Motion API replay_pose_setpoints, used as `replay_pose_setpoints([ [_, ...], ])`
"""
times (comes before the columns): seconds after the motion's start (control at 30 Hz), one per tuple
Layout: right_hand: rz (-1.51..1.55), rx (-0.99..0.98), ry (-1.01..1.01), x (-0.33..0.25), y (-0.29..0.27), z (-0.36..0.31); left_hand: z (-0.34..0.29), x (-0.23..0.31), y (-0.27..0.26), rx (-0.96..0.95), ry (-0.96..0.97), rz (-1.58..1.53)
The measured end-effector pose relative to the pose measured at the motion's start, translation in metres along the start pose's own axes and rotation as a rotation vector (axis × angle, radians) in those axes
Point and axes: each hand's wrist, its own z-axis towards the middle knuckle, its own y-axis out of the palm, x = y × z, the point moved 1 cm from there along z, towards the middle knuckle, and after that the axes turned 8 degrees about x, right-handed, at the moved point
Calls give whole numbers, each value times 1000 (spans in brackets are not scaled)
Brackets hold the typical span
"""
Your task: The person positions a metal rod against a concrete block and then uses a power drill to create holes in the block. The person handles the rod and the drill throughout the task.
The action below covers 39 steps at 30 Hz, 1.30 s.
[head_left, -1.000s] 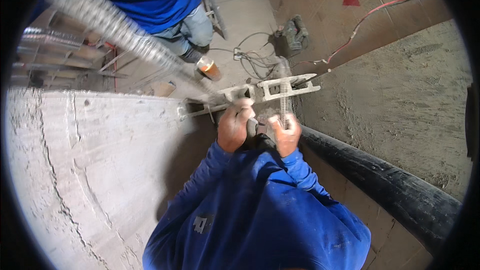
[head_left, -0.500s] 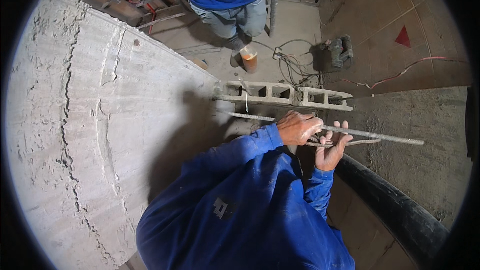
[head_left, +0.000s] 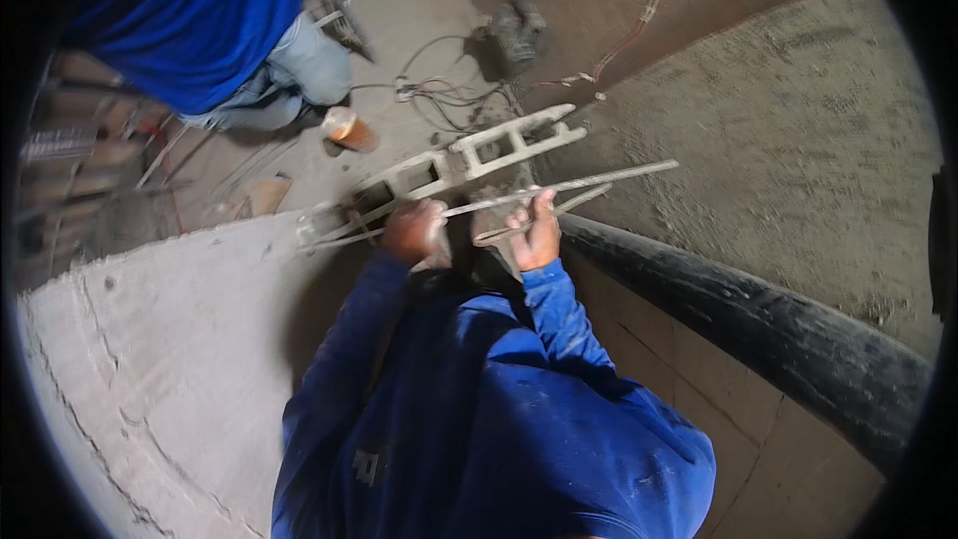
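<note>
A long ribbed steel bar runs crosswise in front of me, just on my side of the hollow concrete blocks. My left hand, a little blurred, is closed around this bar near the pale wall. To its right, my right hand has its fingers round a thinner bent metal rod, with the fingertips up against the long bar. The rod's near end curves back beside the palm. Just beyond the bar lie the hollow concrete blocks, end to end, their cavities showing.
A pale, cracked wall slab rises at left. A thick black pipe slants along the right, beside rough mortar. Farther off are a kneeling person, an orange-stained cup, tangled cables and a dusty power tool.
The view has turned, so the blocks and bar now slant upward to the right. My left hand has shifted along the bar toward the wall, away from my right hand.
</note>
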Motion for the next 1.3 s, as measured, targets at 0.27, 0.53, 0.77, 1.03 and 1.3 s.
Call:
replay_pose_setpoints([
  [0.27,-95,185,57,5,-5,17,-43,-58,26,121,-191,175],
  [0.53,-362,168,-120,-8,1,-6,-68,-41,25,42,-265,-29],
  [0.77,-390,251,-78,-6,-10,8,-94,-4,39,187,-312,-108],
  [1.03,-560,283,-22,-4,-33,29,-109,-2,51,114,-453,-150],
  [1.3,-608,408,185,15,-70,70,-132,20,65,66,-549,-54],
])
